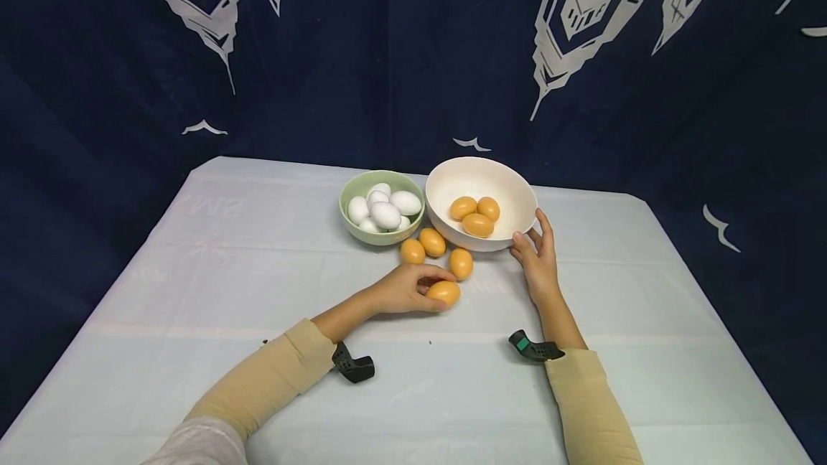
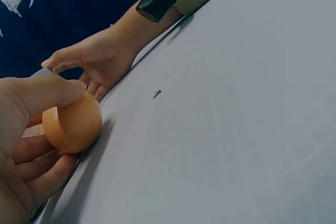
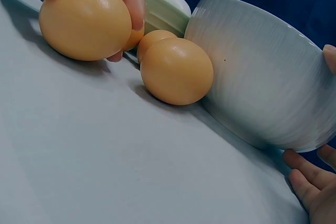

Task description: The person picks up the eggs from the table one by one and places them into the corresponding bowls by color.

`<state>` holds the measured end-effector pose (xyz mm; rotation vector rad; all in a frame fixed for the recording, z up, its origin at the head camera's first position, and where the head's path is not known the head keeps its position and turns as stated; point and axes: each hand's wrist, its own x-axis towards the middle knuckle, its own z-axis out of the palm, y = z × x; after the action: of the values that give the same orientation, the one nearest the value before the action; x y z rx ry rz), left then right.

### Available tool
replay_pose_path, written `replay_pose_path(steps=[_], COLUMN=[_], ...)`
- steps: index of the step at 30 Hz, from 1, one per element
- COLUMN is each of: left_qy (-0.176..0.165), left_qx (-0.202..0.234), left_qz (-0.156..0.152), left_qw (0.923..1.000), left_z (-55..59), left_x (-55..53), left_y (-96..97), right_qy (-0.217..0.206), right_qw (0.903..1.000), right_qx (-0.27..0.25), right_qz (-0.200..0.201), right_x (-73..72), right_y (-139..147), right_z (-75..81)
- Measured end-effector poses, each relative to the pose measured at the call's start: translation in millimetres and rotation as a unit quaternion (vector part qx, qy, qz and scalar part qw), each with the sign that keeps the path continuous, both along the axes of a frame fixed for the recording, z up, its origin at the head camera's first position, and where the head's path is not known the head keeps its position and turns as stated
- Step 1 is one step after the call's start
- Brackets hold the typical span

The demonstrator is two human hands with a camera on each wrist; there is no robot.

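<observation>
My left hand (image 1: 407,288) pinches a brown egg (image 1: 443,294) between thumb and fingers, low over the table; the left wrist view shows the thumb on top of this egg (image 2: 73,121). At the right side of the large white bowl (image 1: 517,189), my right hand (image 1: 538,260) grips it, thumb at the rim and fingers against the lower wall. Inside that bowl lie three brown eggs (image 1: 477,225). Three more sit on the table in front of the bowls: one egg (image 1: 461,264) nearest the left fingertips, another egg (image 1: 431,242) and a third egg (image 1: 412,251).
A green bowl (image 1: 349,217) holding several white eggs (image 1: 385,215) stands left of the white bowl, close against it. Both are near the back edge of the cloth-covered table (image 1: 213,264). A dark blue curtain (image 1: 323,92) hangs behind. Small dark specks lie on the cloth.
</observation>
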<state>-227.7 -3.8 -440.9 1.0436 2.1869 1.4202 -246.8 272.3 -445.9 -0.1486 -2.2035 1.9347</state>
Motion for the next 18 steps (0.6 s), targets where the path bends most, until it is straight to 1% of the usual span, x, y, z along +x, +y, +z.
replay_pose_path(steps=[11, 18], left_qy=[-0.008, -0.004], left_qx=[0.007, 0.012], left_qz=[0.005, 0.012], left_qw=[0.9999, 0.9998], left_z=[-0.1, 0.4], left_x=[0.6, 0.8], left_y=[0.7, 0.6], right_qy=[0.001, 0.002], right_qw=[1.0, 1.0], right_qx=[-0.008, -0.007], right_qz=[0.0, -0.002], right_x=[1.0, 1.6], right_y=[0.1, -1.4], right_z=[0.7, 1.6])
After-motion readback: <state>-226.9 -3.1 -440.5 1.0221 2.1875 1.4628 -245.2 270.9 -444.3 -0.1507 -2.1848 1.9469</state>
